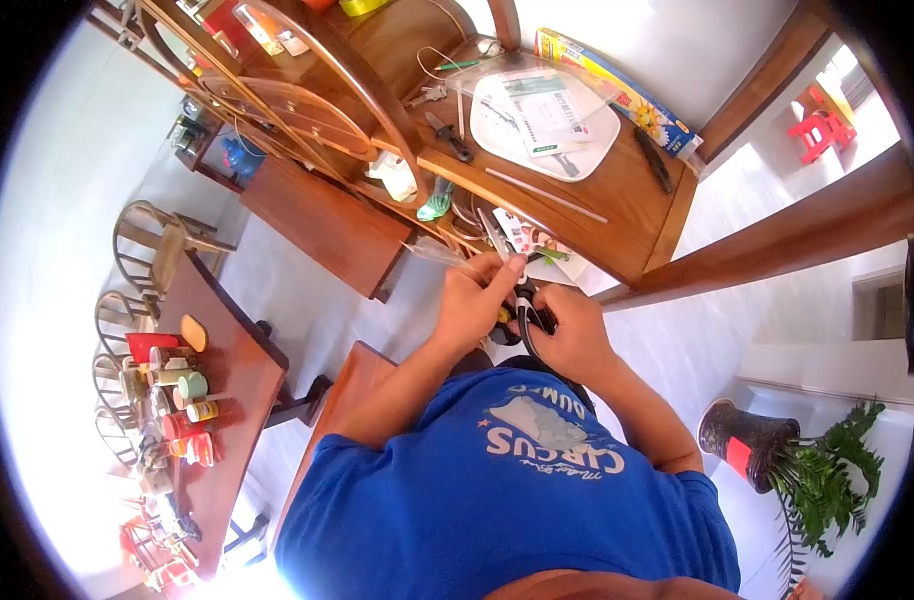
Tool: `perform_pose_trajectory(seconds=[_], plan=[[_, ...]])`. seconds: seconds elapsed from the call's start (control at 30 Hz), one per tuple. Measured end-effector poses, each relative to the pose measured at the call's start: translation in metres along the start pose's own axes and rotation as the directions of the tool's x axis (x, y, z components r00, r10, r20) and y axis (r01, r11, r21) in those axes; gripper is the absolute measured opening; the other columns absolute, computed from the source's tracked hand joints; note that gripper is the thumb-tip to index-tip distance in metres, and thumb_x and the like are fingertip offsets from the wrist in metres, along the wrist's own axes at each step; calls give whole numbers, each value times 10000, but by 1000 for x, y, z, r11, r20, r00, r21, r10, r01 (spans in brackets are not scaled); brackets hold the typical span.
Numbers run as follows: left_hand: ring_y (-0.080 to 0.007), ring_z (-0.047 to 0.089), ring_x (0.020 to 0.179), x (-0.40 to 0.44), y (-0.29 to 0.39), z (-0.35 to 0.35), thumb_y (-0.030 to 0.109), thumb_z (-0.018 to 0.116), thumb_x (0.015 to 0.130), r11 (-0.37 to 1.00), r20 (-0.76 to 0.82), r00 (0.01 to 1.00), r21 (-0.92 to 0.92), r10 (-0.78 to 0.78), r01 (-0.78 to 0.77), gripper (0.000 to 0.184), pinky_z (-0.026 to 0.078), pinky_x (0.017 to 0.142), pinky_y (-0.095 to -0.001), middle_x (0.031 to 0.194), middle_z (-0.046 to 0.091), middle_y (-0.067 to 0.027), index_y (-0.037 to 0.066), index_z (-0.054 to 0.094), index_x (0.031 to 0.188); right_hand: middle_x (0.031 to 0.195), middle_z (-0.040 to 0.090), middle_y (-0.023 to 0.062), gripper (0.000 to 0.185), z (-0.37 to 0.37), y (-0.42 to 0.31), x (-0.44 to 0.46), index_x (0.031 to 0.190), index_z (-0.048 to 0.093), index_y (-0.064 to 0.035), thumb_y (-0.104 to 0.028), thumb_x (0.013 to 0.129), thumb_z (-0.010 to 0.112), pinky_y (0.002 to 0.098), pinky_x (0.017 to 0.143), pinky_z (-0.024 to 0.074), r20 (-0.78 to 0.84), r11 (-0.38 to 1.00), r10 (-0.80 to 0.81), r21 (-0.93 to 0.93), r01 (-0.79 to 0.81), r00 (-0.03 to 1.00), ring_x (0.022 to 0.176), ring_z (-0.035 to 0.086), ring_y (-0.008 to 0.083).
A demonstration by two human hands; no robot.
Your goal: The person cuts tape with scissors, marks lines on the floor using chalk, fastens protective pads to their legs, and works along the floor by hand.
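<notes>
In front of my blue shirt, both hands are on a pair of scissors with grey blades (496, 237) and black handles, the blades pointing away from me. My left hand (471, 303) pinches them near the middle, thumb on top. My right hand (574, 328) is closed around the black handle side, its fingers partly hidden. A clear plastic film (433, 250) shows beside my left fingers. Just beyond the blades, printed papers (537, 240) lie on a lower shelf, next to a green-wrapped bundle (436, 200).
Ahead, a wooden cabinet top (617, 222) holds a white tray (599, 160), a knife (450, 137), a dark-handled tool (654, 160) and a long colourful box (617, 85). A table with jars (239, 385) stands left. A potted plant (747, 440) is at right.
</notes>
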State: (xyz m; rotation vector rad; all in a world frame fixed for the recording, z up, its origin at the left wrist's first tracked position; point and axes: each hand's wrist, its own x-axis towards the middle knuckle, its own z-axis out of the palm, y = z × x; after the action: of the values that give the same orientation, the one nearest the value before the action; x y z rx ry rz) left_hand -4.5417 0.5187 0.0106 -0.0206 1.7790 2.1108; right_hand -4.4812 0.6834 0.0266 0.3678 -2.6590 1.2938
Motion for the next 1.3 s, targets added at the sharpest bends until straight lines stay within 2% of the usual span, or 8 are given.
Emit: perform_pose_trajectory(seconds=[0.13, 0.23, 0.37, 0.5, 0.53, 0.77, 0.9, 1.3], plan=[[-53, 524, 557, 13, -15, -15, 232, 641, 991, 993, -97, 988, 22, 118, -117, 296, 390, 486, -236, 628, 612, -2, -15, 740, 860, 921, 634, 174, 294, 3, -7, 4, 1012, 589, -50, -176, 794, 740, 489, 717, 492, 65, 990, -76, -116, 83, 995, 841, 622, 379], [-62, 519, 568, 25, -5, -31, 302, 613, 1016, 981, -35, 989, 139, 143, -137, 340, 389, 524, -227, 659, 616, -12, -9, 748, 984, 931, 631, 183, 308, 8, -10, 15, 1051, 604, -43, -166, 799, 731, 494, 730, 488, 67, 946, -165, -270, 177, 984, 833, 614, 385], [-71, 541, 574, 54, 2, -50, 304, 579, 1034, 955, 11, 968, 163, 249, -248, 382, 406, 527, -230, 643, 625, -24, -32, 724, 926, 936, 642, 191, 299, 15, -13, 47, 1059, 607, -39, -156, 810, 723, 497, 726, 493, -51, 948, -91, -309, 71, 995, 849, 622, 389], [-106, 586, 591, 56, 14, -77, 267, 483, 1055, 986, -15, 986, -1, 166, -166, 391, 452, 578, -260, 633, 629, -49, -54, 692, 982, 850, 650, 204, 244, 24, 5, 98, 1017, 612, -30, -146, 825, 710, 504, 704, 494, -173, 938, -110, -343, 45, 979, 815, 634, 413], [-140, 600, 595, 59, 9, -89, 251, 442, 1058, 986, -1, 988, 73, 151, -151, 394, 465, 594, -268, 626, 620, -72, -61, 673, 991, 834, 655, 209, 229, 24, 7, 112, 998, 617, -24, -148, 828, 706, 511, 699, 495, -175, 932, -89, -362, 20, 981, 801, 638, 421], [-171, 633, 609, 50, -26, -155, 270, 465, 1060, 999, -60, 998, 32, -10, 12, 391, 484, 580, -277, 643, 614, -91, -75, 643, 1015, 764, 677, 248, 202, 44, 26, 199, 921, 657, -6, -157, 803, 720, 523, 708, 528, -226, 827, 82, -528, -193, 971, 752, 668, 447], [-109, 585, 574, 44, -43, -179, 236, 508, 1045, 993, -108, 994, 117, 14, -2, 334, 446, 532, -267, 653, 652, -79, -48, 682, 1020, 778, 681, 262, 214, 50, 42, 225, 893, 669, 1, -180, 793, 727, 513, 730, 542, -276, 788, 102, -564, -248, 956, 775, 676, 448], [-101, 584, 613, 43, -64, -193, 146, 507, 1034, 972, -108, 993, 235, 39, -13, 229, 463, 558, -245, 715, 643, -62, -18, 623, 1144, 868, 698, 253, 150, 50, 53, 245, 866, 685, 19, -116, 808, 658, 515, 745, 557, -316, 665, 176, -660, -349, 932, 832, 694, 418]])
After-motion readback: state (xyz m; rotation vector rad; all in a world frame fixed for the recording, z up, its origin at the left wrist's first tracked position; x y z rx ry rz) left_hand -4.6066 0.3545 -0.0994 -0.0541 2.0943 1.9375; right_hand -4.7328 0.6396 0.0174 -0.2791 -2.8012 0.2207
